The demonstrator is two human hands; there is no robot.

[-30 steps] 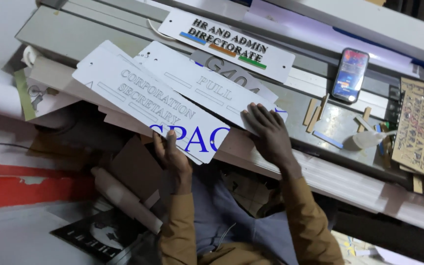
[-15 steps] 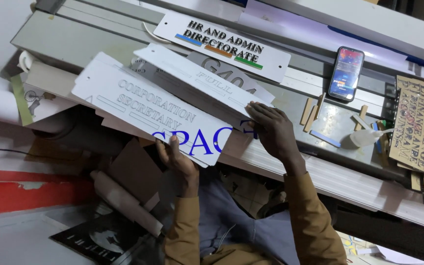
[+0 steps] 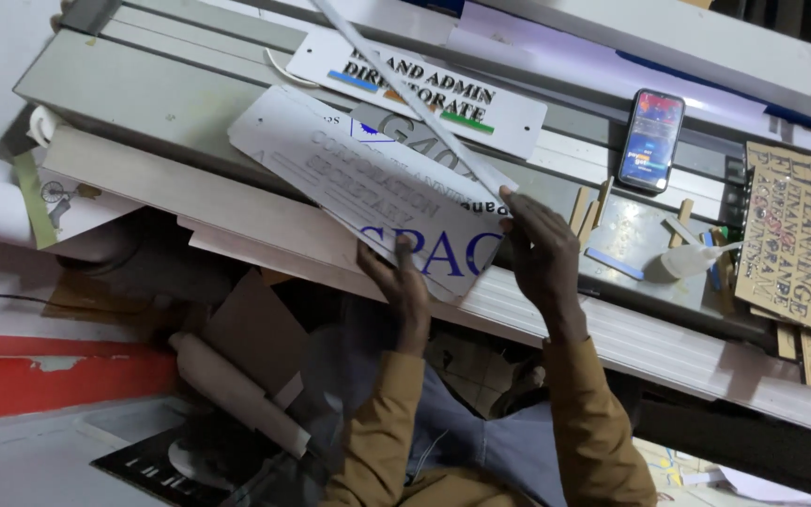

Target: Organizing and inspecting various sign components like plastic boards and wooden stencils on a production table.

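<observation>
Holding frosted sign plates at frame centre over a grey workbench.

Left hand pinches the lower edge of the clear lettered plate, thumb on top; right hand lies on its right end, fingers seemingly pinching a thin plate seen edge-on. Farther right lie a lit phone, a glue bottle and a brown cut-out letter board.
</observation>
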